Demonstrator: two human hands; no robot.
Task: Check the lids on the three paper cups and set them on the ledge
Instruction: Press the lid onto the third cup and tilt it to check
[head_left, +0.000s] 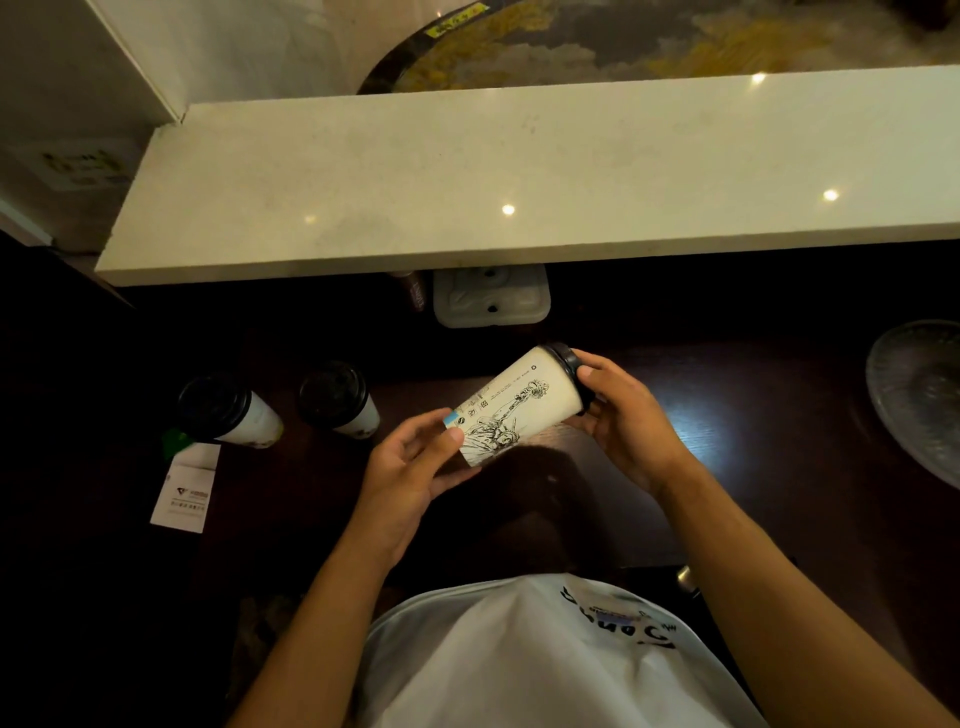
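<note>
A white shirt (519, 660) fills the bottom of the view. On the dark table (753, 415), at the left, lies a paper card (182, 493), and near it two cups (228, 410) (340, 400) with black lids stand upright. The left hand (410, 467) grips the bottom of a printed cup (514, 405), which is tilted, with fingers curled around it. The right hand (623, 415) presses its fingers on the black lid (569, 364). A glass plate (914, 395) lies at the far right. The pale ledge (519, 176) behind is bare.

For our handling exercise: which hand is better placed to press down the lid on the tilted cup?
Probably the right hand: its fingers already wrap the black lid of the tilted cup. The left hand grips the base, well placed only to steady it.
</note>
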